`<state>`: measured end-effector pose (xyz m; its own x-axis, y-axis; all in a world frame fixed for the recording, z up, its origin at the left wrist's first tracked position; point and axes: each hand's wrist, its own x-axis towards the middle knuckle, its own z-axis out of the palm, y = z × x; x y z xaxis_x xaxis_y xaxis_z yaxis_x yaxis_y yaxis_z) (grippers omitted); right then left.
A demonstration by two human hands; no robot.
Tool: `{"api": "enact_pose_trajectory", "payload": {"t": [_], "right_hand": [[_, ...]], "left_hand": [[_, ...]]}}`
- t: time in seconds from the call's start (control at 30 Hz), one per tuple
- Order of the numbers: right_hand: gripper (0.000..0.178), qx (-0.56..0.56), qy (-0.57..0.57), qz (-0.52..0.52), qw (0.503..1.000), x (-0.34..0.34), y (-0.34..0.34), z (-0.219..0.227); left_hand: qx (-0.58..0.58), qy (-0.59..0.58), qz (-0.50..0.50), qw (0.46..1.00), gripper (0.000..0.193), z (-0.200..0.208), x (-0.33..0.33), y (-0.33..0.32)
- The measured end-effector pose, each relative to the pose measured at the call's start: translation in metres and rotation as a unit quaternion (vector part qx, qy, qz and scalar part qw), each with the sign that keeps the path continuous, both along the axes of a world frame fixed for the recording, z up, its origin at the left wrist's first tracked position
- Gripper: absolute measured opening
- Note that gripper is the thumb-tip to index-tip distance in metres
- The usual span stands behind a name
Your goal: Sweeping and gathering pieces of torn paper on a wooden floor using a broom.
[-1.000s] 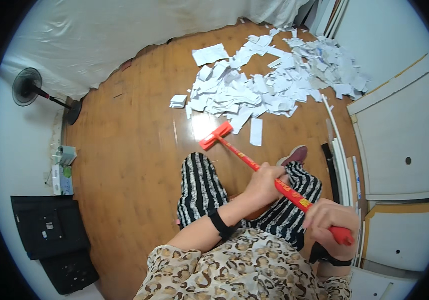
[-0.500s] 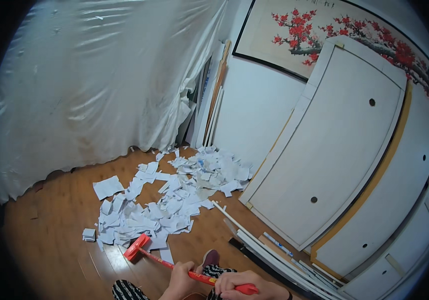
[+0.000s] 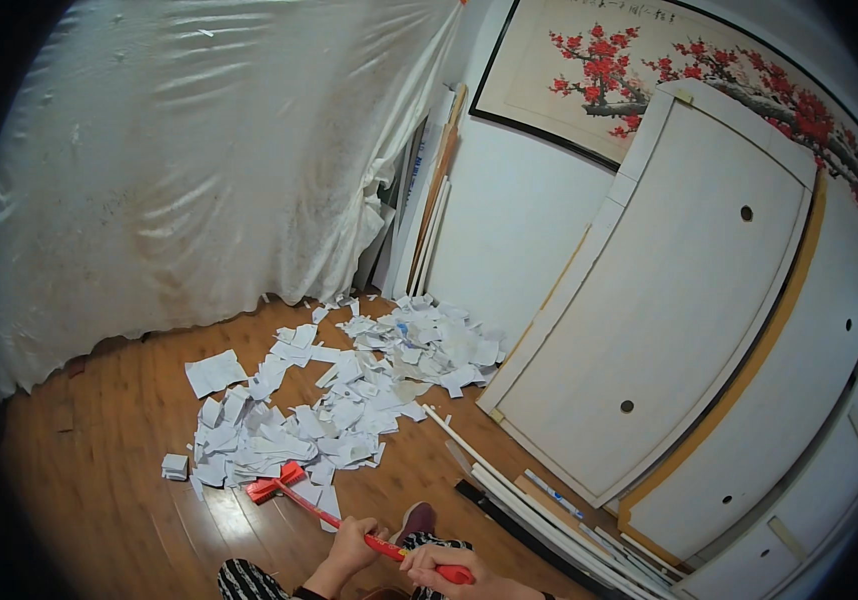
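A red broom (image 3: pixel 311 510) slants across the lower middle, its short head at the near edge of a heap of white paper scraps (image 3: pixel 334 420). Closed round the middle of its handle is my left hand (image 3: pixel 351 547). My right hand (image 3: pixel 441 568) grips the handle closer to its thick red end. The broom's head partly covers some scraps, and its underside is hidden. A small stack of paper (image 3: pixel 175 466) lies left of the heap, and a larger white sheet (image 3: pixel 216 374) lies on the heap's far left side.
White panels (image 3: pixel 649 300) lean on the right wall below a framed blossom painting (image 3: pixel 589 90). Long white strips (image 3: pixel 509 480) lie before them. A plastic sheet (image 3: pixel 179 180) hangs at the left, above the wooden floor (image 3: pixel 99 450). My shoe (image 3: pixel 417 520) is near the handle.
Both hands have moved left and slightly up with the broom handle. The broom's head has turned and shifted slightly up toward the paper. The heap looks much the same.
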<state>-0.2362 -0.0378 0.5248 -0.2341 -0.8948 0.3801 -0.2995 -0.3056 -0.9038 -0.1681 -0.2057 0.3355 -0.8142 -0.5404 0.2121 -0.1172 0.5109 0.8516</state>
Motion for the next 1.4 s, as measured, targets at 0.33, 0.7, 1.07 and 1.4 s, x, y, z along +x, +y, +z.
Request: {"api": "enact_pose_trajectory", "payload": {"t": [0.33, 0.7, 1.07, 1.4], "right_hand": [[0.019, 0.074, -0.051, 0.020, 0.996, -0.014, 0.033, 0.082], [0.017, 0.132, -0.051, -0.064, 0.988, 0.001, 0.039, 0.015], [0.018, 0.069, -0.088, -0.125, 0.986, -0.002, 0.045, 0.041], [0.026, 0.084, -0.039, -0.078, 0.993, 0.003, 0.044, 0.041]], "left_hand": [[0.041, 0.080, -0.038, 0.995, 0.040, 0.085, -0.001, 0.039], [0.048, 0.003, -0.049, 0.998, 0.017, 0.007, -0.018, 0.050], [0.090, -0.003, -0.104, 0.990, 0.023, 0.058, -0.023, 0.046], [0.128, -0.024, -0.092, 0.987, 0.015, 0.053, -0.007, 0.070]]}}
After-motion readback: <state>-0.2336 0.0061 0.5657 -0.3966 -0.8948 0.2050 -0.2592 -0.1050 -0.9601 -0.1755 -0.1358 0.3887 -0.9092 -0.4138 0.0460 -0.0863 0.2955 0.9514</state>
